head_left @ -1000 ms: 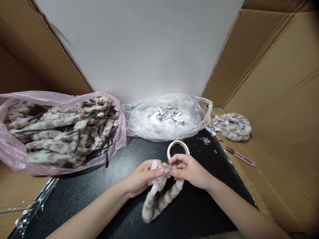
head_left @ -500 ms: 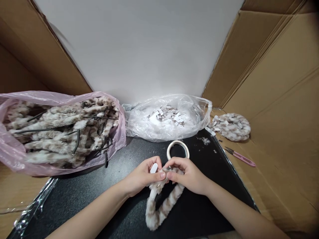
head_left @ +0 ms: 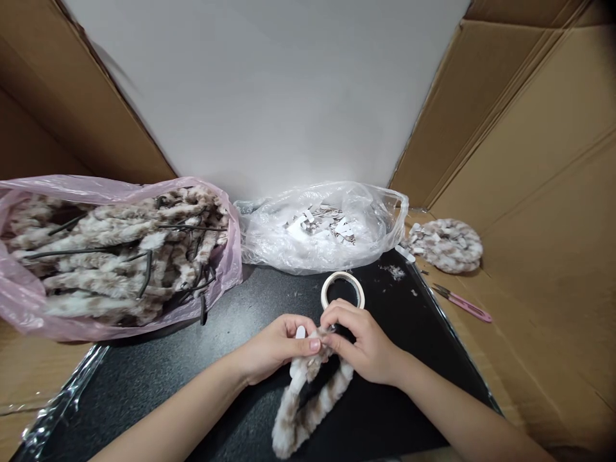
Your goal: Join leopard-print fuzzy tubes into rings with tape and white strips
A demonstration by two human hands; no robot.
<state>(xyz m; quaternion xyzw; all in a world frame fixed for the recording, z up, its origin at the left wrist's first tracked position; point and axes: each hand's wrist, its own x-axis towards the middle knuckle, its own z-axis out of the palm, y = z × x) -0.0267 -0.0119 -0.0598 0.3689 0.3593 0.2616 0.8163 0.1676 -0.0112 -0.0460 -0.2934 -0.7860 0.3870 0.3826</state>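
Between my hands is a fluffy cream-and-brown fur band (head_left: 308, 417), its lower part hanging in a loop over the black table. My left hand (head_left: 283, 346) pinches the band near its top, with a small white tag (head_left: 301, 332) sticking up beside the fingers. My right hand (head_left: 359, 340) is closed on the other side of the top, thumb and fingertips pressed to the fur close to my left thumb. What lies right under the fingertips is partly hidden. Just behind my right hand a roll of masking tape (head_left: 342, 276) lies flat on the table.
A pink plastic bag (head_left: 233, 256) full of fur strips with dark cords lies at left. Beside it is a clear bag (head_left: 269, 247) of white tags. Fur bands (head_left: 455, 247) are piled at right near a pink-handled cutter (head_left: 469, 308). Cardboard walls (head_left: 543, 141) flank the black table (head_left: 231, 410).
My hands have shifted slightly down, and the hanging loop has swung a little to the lower left. The right hand's fingers have turned at the top of the band.
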